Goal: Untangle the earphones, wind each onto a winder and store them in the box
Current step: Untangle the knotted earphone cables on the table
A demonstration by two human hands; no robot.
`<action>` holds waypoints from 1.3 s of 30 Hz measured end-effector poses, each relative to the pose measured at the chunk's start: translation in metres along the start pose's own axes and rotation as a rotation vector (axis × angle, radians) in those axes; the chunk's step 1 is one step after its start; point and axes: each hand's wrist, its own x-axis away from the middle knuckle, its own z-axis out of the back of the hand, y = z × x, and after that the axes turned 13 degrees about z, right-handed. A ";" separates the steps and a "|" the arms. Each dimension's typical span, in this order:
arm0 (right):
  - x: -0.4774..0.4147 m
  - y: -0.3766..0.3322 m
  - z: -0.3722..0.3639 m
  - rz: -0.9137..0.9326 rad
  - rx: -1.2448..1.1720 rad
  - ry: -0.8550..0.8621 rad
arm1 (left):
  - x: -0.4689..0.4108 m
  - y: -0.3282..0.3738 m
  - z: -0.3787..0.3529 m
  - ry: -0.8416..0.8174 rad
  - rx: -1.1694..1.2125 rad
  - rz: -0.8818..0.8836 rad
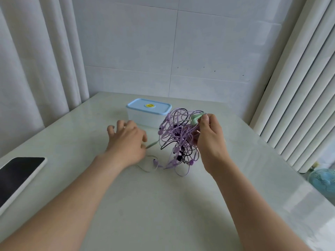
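Head view: the right hand point(210, 140) pinches a mint-green piece point(196, 118), holding the earphone tangle point(178, 140) up over mid-table point(163, 205) before the lidded box point(148, 113), the left hand point(126, 140) spread-fingered beside a loose plug point(152, 144), and she'd best draw that end out slowly, since the knot's inner crossings can't be read.

A pale, glossy table point(163, 205) fills the lower frame. A clear box point(145, 117) with a blue lid sits near its far edge, centre frame. A dark-screened phone point(18, 175) lies at lower left. Loose ends of the earphones point(178, 142) trail on it at centre.
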 end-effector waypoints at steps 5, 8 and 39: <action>0.001 -0.003 0.001 -0.084 -0.157 -0.005 | 0.004 0.017 0.001 -0.048 0.196 -0.216; 0.000 -0.004 0.001 -0.101 -0.223 0.008 | 0.006 0.022 0.007 -0.132 0.418 -0.181; -0.004 -0.004 0.010 -0.127 -0.102 -0.010 | -0.012 0.006 0.010 0.202 0.960 0.322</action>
